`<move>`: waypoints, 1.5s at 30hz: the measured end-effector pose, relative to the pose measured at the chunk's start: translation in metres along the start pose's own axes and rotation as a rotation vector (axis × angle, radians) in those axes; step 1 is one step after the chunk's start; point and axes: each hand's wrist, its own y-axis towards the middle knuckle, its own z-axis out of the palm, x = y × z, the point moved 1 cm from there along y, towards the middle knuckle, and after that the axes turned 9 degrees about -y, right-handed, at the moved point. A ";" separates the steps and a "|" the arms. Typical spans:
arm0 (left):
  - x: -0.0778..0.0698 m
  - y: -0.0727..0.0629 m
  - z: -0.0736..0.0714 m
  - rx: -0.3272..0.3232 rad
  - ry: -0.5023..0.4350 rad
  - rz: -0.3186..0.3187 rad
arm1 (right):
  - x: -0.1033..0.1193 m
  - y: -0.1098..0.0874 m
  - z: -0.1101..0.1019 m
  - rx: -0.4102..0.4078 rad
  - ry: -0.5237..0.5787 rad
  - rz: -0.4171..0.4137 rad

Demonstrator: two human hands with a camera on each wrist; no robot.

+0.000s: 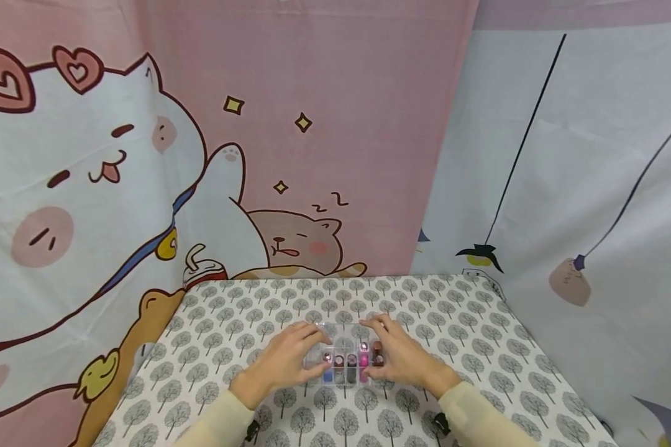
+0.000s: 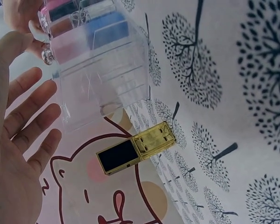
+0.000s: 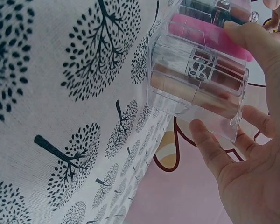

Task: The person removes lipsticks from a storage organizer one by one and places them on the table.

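Observation:
A clear lipstick organizer [image 1: 343, 335] stands on the table between the two hands, with several lip tubes upright in its compartments. My right hand [image 1: 399, 357] holds its right end. In the right wrist view the thumb lies against a bright pink tube [image 3: 200, 35], and a fingertip meets the side wall. At the left end, my left hand [image 1: 291, 354] has loosely spread fingers close to the organizer, its thumb near a tube with a blue lower part [image 2: 107, 30]. A black-and-gold lipstick [image 2: 117, 156] stands outside the organizer in the left wrist view.
A white cloth with grey tree prints [image 1: 302, 422] covers the table. Behind it hangs a pink curtain [image 1: 358, 143] with cartoon cats, and a pale curtain [image 1: 604, 205] hangs on the right. Two small black objects, one of them [image 1: 441, 423] on the right, show beneath the forearms.

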 end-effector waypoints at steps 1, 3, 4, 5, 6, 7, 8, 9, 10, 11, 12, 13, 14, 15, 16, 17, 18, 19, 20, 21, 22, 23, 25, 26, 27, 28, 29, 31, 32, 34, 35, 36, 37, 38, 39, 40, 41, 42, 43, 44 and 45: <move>0.000 0.001 0.001 0.005 0.004 -0.001 | 0.000 0.000 -0.001 0.003 0.000 0.003; 0.000 0.001 0.003 0.019 0.002 -0.015 | -0.001 -0.001 -0.001 0.006 -0.004 0.007; -0.001 0.001 0.004 0.025 0.001 -0.023 | -0.001 -0.001 -0.001 0.008 -0.007 0.007; -0.001 0.001 0.005 0.029 0.001 -0.031 | -0.001 -0.001 -0.001 0.007 -0.007 0.001; -0.001 0.001 0.005 0.032 0.000 -0.039 | -0.001 0.000 -0.001 0.011 -0.009 -0.001; 0.000 0.001 0.007 0.034 -0.004 -0.046 | -0.001 0.000 -0.001 0.013 -0.016 -0.002; 0.000 0.001 0.008 0.037 -0.012 -0.051 | -0.001 0.000 0.000 0.015 -0.021 -0.003; 0.000 0.001 0.009 0.037 -0.015 -0.054 | -0.001 0.000 0.000 0.018 -0.025 -0.002; 0.000 0.001 0.010 0.039 -0.020 -0.055 | -0.001 0.000 0.000 0.018 -0.030 -0.002; 0.000 0.000 0.011 0.039 -0.024 -0.054 | 0.000 0.000 0.000 0.018 -0.032 -0.003; 0.001 0.001 0.011 0.037 -0.025 -0.049 | 0.000 0.000 0.000 0.021 -0.030 0.003; 0.001 0.001 0.012 0.034 -0.026 -0.046 | 0.000 0.001 -0.001 0.022 -0.028 0.006; 0.002 0.001 0.012 0.030 -0.024 -0.043 | 0.000 0.001 -0.001 0.022 -0.024 0.007; 0.002 0.002 0.013 0.026 -0.022 -0.042 | 0.000 0.002 -0.001 0.020 -0.020 0.007; 0.003 0.001 0.013 0.024 -0.020 -0.042 | 0.001 0.002 -0.001 0.021 -0.015 0.007; 0.003 0.001 0.014 0.020 -0.019 -0.044 | 0.001 0.001 -0.001 0.022 -0.007 0.007; 0.003 0.001 0.014 0.019 -0.018 -0.045 | 0.001 0.001 -0.001 0.022 -0.005 0.006; 0.004 0.000 0.015 0.020 -0.021 -0.051 | 0.002 0.001 -0.001 0.021 -0.004 0.005; 0.004 0.000 0.015 0.023 -0.023 -0.055 | 0.001 0.001 -0.001 0.018 -0.007 0.002; 0.004 0.000 0.015 0.026 -0.024 -0.060 | 0.001 0.001 -0.001 0.013 -0.011 -0.003; 0.004 -0.001 0.015 0.030 -0.027 -0.065 | 0.001 0.001 -0.001 0.013 -0.011 -0.005; 0.005 -0.002 0.016 0.035 -0.032 -0.071 | 0.001 0.001 -0.001 0.011 -0.013 -0.007; 0.005 -0.002 0.016 0.044 -0.039 -0.080 | 0.001 0.001 -0.001 0.010 -0.023 -0.008; 0.005 -0.003 0.016 0.048 -0.040 -0.082 | 0.001 0.001 -0.001 0.011 -0.026 -0.006; 0.005 -0.003 0.015 0.050 -0.044 -0.082 | 0.001 0.001 -0.001 0.010 -0.025 -0.004; 0.006 -0.003 0.015 0.051 -0.044 -0.081 | 0.001 0.002 -0.001 0.012 -0.022 0.000; 0.006 -0.002 0.015 0.051 -0.044 -0.079 | 0.001 0.002 -0.002 0.013 -0.023 0.001; 0.006 -0.002 0.015 0.050 -0.040 -0.073 | 0.000 0.002 -0.002 0.013 -0.022 0.003; 0.006 -0.002 0.016 0.051 -0.040 -0.072 | 0.000 0.002 -0.002 0.014 -0.022 0.004; 0.006 -0.001 0.016 0.053 -0.042 -0.071 | 0.000 0.001 -0.002 0.012 -0.026 0.001; 0.006 0.000 0.015 0.054 -0.044 -0.072 | 0.000 0.002 -0.002 0.009 -0.029 -0.001; 0.007 0.000 0.015 0.057 -0.045 -0.074 | 0.000 0.002 -0.003 0.009 -0.030 0.000; 0.007 0.000 0.015 0.062 -0.048 -0.076 | 0.000 0.002 -0.003 0.011 -0.026 0.001; 0.007 0.000 0.015 0.067 -0.053 -0.079 | 0.000 0.002 -0.003 0.016 -0.021 0.002; 0.007 0.000 0.015 0.072 -0.055 -0.082 | 0.000 0.002 -0.003 0.018 -0.013 0.005; 0.007 0.000 0.015 0.076 -0.054 -0.085 | 0.000 0.002 -0.003 0.024 -0.006 0.009; 0.006 0.000 0.014 0.079 -0.054 -0.088 | 0.001 0.002 -0.003 0.026 0.001 0.011; 0.006 0.000 0.014 0.081 -0.054 -0.091 | 0.001 0.002 -0.003 0.030 0.005 0.014; 0.006 0.000 0.014 0.081 -0.055 -0.093 | 0.001 0.002 -0.003 0.030 0.006 0.014; 0.006 0.000 0.014 0.080 -0.054 -0.093 | 0.002 0.002 -0.003 0.028 0.004 0.014; 0.006 0.000 0.014 0.079 -0.052 -0.092 | 0.002 0.001 -0.003 0.024 -0.003 0.010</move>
